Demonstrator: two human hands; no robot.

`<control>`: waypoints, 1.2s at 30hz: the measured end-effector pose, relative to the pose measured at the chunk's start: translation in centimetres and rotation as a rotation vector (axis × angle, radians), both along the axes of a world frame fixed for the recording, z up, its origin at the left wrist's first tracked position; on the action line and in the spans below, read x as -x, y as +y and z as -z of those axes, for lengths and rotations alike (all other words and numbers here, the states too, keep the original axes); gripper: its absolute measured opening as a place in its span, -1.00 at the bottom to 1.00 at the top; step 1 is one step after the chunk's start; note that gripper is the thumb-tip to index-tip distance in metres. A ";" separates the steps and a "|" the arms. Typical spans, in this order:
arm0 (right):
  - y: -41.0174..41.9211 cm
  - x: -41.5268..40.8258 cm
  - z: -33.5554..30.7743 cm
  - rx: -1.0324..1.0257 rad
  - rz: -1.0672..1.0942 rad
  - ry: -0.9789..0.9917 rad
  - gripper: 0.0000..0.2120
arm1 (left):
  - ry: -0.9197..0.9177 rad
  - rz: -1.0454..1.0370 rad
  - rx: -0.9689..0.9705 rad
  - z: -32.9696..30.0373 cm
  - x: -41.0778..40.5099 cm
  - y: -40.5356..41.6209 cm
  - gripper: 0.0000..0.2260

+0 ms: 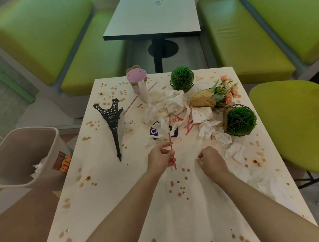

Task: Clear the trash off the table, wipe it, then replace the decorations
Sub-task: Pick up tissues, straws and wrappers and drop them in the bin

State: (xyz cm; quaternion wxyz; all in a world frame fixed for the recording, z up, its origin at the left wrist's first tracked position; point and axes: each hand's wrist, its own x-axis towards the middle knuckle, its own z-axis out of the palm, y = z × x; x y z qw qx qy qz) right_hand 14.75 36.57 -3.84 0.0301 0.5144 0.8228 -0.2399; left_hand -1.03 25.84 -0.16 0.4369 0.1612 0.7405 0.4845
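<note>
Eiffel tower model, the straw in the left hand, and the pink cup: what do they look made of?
Eiffel tower model: looks like matte black metal or hard plastic; fine open lattice, cannot tell which. Straw, pinched in the left hand: red and white stripes, dull finish, so probably paper, possibly thin plastic. Pink cup: likely paper; thin rim, matte wall, no glare.

The white bench (107, 205) is carrying brown stains all over, a black tower (112, 121) lying left, crumpled tissues (165, 106) and straws (189, 126) mid-far, two green plants (240, 121) sitting far right.
</note>
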 end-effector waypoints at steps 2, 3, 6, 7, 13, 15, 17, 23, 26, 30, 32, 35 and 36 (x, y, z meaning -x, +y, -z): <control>-0.5 1.2 -1.1 0.079 0.066 0.103 -0.90 | 0.012 0.004 -0.012 -0.4 0.8 -0.7 -0.69; -0.9 1.9 -1.8 0.115 0.085 0.182 -0.91 | 0.015 0.001 -0.020 -0.6 1.2 -1.0 -0.68; -2.4 4.8 -4.0 0.184 0.070 0.351 -0.91 | 0.025 -0.036 -0.038 -1.5 2.9 -2.1 -0.68; -3.0 6.0 -4.7 0.180 0.053 0.382 -0.91 | 0.022 -0.055 -0.049 -1.8 3.5 -2.6 -0.67; -7.9 13.6 -9.2 0.202 0.010 0.611 -0.91 | 0.036 -0.135 -0.103 -4.8 8.6 -7.1 -0.67; -10.1 16.9 -10.4 0.225 0.007 0.668 -0.90 | 0.071 -0.160 -0.117 -6.0 11.2 -9.8 -0.65; -11.5 19.1 -11.0 0.267 0.030 0.723 -0.89 | 0.104 -0.164 -0.130 -6.7 13.1 -11.7 -0.65; -18.1 27.6 -13.7 0.399 -0.045 0.828 -0.81 | 0.214 -0.208 -0.128 -8.9 20.9 -19.1 -0.69; -21.5 31.9 -14.2 0.375 -0.116 0.824 -0.83 | 0.309 -0.243 -0.081 -9.7 24.8 -23.1 -0.76; -24.4 36.1 -14.2 0.337 -0.132 0.799 -0.93 | 0.449 -0.310 0.006 -9.7 29.3 -26.2 -0.68; -25.7 38.0 -13.9 0.325 -0.138 0.781 -0.96 | 0.476 -0.310 0.042 -9.4 31.2 -27.4 -0.65; -27.0 39.9 -13.1 0.338 -0.130 0.740 -0.94 | 0.545 -0.260 0.124 -8.8 33.1 -28.2 -0.65; -27.2 40.2 -12.7 0.354 -0.134 0.713 -0.91 | 0.556 -0.242 0.154 -8.6 33.5 -28.4 -0.66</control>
